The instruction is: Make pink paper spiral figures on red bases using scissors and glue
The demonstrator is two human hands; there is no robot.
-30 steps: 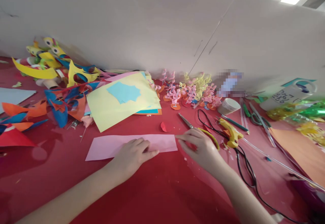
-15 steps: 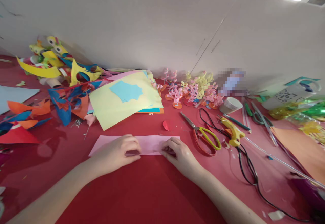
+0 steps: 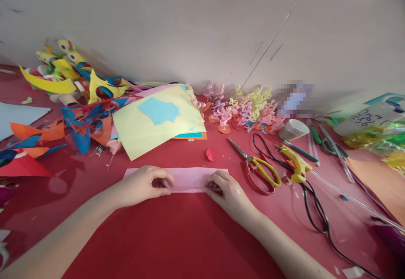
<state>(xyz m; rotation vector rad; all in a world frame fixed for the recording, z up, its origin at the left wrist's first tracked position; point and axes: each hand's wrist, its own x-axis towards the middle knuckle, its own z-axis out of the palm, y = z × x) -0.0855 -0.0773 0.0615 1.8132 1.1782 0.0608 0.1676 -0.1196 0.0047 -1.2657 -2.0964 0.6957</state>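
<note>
Left hand (image 3: 146, 185) and right hand (image 3: 228, 192), grip pinching pink paper (image 3: 188, 179), hide its near corners

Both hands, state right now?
Left hand: curled, touching pink paper; grip can't be told.
Right hand: curled, touching pink paper; grip can't be told.

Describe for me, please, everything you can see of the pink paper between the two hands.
The pink paper is a long, narrow, plain strip with straight edges, thin by its look. It lies crosswise on the red table, in front of the person. The left hand covers much of its left part; the right hand, its fingers curled, touches it toward the right end. Whether the near edge is folded cannot be made out.
</note>
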